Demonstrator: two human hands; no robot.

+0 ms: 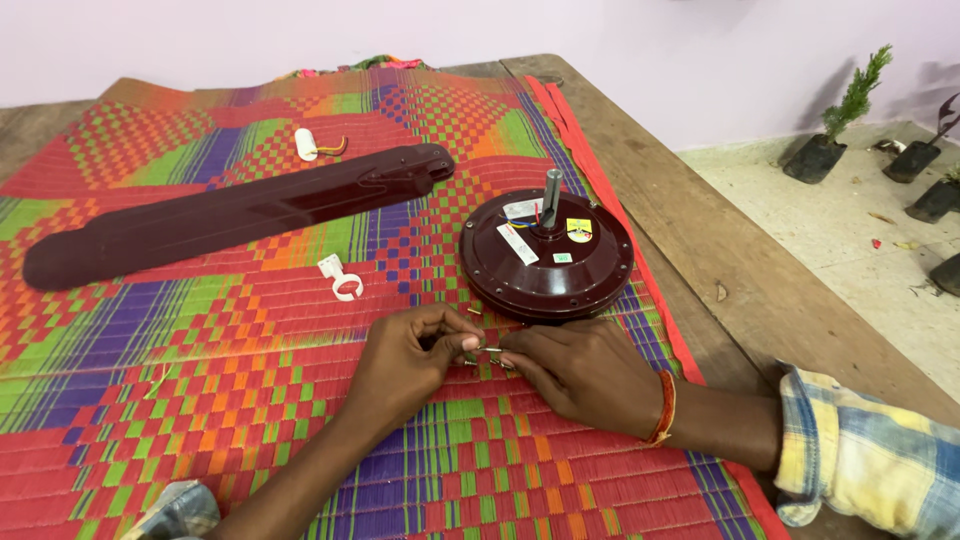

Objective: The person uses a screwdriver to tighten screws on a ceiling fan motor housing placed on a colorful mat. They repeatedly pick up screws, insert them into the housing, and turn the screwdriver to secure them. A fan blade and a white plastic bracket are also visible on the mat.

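Note:
My left hand (410,365) and my right hand (585,372) meet over a colourful woven mat (200,400), fingertips pinched together on a small brass screw (490,350). A few more small screws (497,363) lie on the mat just under the fingers. Right behind the hands sits a round maroon ceiling-fan motor (547,256) with a grey shaft standing up from its middle and stickers on top. An orange thread band circles my right wrist.
A long maroon fan blade (230,213) lies across the mat at the back left. A white capacitor with wires (308,144) and a white plastic clip (343,278) lie near it. The mat covers a wooden table (720,260); potted plants (835,125) stand on the floor at right.

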